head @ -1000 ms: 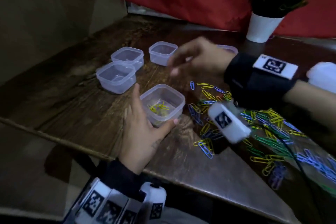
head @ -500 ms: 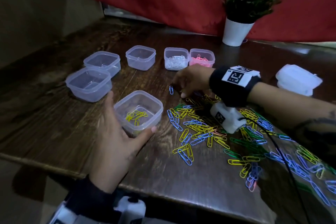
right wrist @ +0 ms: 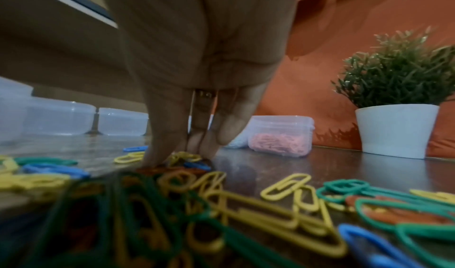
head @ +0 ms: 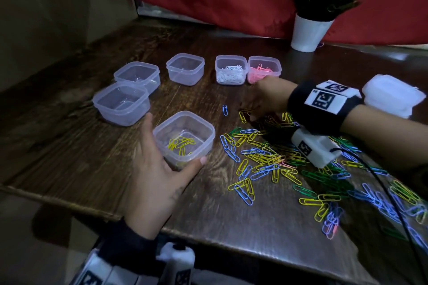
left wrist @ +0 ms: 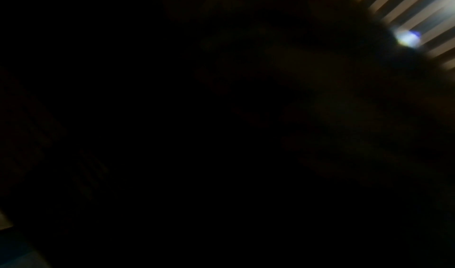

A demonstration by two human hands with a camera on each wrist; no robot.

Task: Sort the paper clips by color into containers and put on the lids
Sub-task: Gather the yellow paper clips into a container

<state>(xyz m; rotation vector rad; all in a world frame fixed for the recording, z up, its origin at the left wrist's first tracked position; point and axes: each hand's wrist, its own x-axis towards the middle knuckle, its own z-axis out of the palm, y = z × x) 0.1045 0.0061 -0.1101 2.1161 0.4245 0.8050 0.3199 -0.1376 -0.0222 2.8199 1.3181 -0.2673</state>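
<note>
Steady the clear square plastic container (head: pixel 209 137) with the clamped left hand (head: pixel 152 183) grip; lift only yellow wire paper clips (right wrist: pixel 184 156) (right hand (head: pixel 268 97) grip pinches them).

Near-black left wrist view; blurry foreground paper clips (right wrist: pixel 234 204)
</note>
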